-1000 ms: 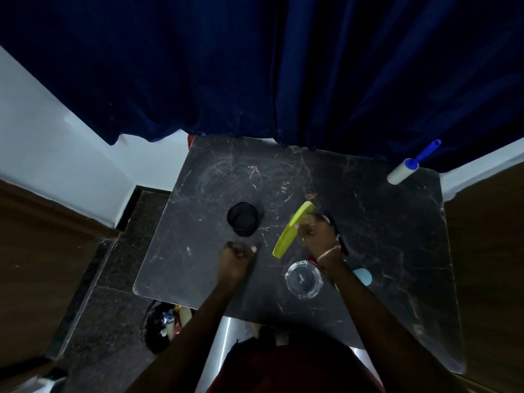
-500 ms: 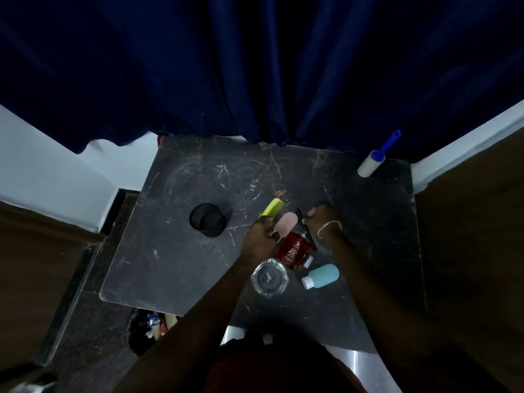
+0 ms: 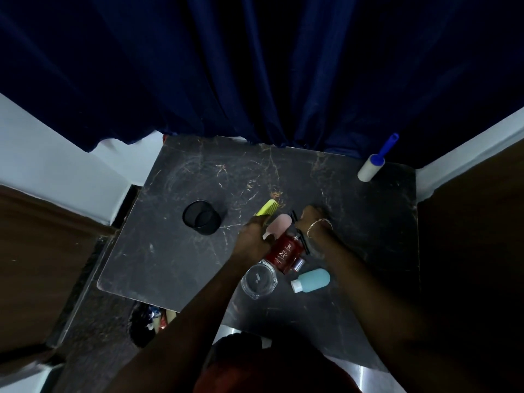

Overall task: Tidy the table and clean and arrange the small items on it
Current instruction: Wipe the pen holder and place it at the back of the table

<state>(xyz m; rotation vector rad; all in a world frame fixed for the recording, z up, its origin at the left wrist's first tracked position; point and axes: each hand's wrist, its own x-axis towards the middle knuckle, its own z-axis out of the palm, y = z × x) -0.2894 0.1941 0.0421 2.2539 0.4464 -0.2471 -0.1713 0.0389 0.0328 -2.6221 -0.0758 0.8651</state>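
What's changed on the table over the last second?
The yellow-green comb changed hands: the right hand let it go and shifted right, next to a thin black stick; whether it grips that is unclear. The left hand came across from near the black mesh cup and now holds the comb's near end. Cup, glass dish, teal bottle and lint roller stayed put.

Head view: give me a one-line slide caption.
Left hand grips the yellow comb; right hand curls near the red bottle on the table.

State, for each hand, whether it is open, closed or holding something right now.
Left hand: fingers curled round the yellow-green comb.
Right hand: fingers curled, but whether it holds anything cannot be told.
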